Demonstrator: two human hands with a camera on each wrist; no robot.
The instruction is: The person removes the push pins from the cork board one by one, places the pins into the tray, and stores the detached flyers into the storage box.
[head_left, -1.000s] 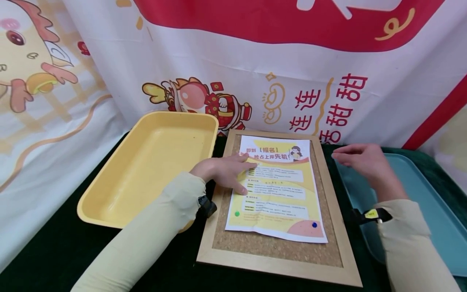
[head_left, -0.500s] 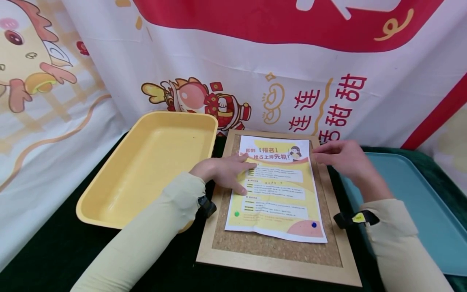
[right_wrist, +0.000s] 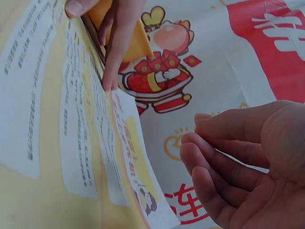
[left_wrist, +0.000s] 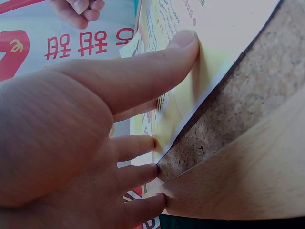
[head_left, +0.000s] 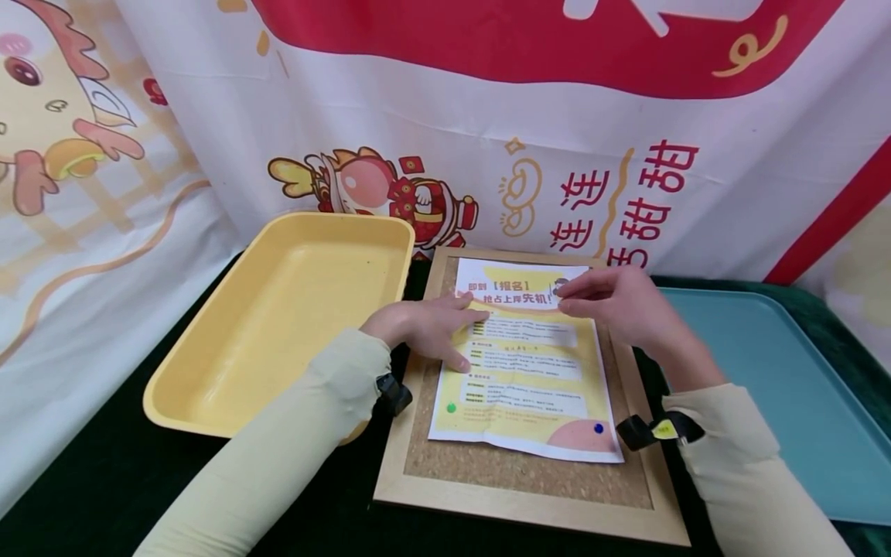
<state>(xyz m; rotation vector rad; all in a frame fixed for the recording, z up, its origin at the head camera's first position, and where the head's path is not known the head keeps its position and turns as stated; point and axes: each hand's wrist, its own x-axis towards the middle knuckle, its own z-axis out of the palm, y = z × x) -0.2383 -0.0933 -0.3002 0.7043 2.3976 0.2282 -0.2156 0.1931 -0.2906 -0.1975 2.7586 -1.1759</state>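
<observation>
A yellow printed sheet lies on a wood-framed cork board. A green push pin marks its lower left and a blue push pin its lower right. My left hand rests spread on the sheet's left side, thumb and fingertips pressing the paper, as the left wrist view shows. Above the sheet's upper right corner is my right hand, thumb and forefinger tips brought together, the other fingers curled. Whether something small sits in that pinch I cannot tell.
A deep yellow tray stands left of the board, close beside it. To the right is a flat blue tray. Dark green cloth covers the table, and a printed banner hangs right behind the board.
My right hand has moved left, from over the blue tray's near-board edge across the frame to the sheet's upper right corner. My left hand has stayed in place on the sheet.
</observation>
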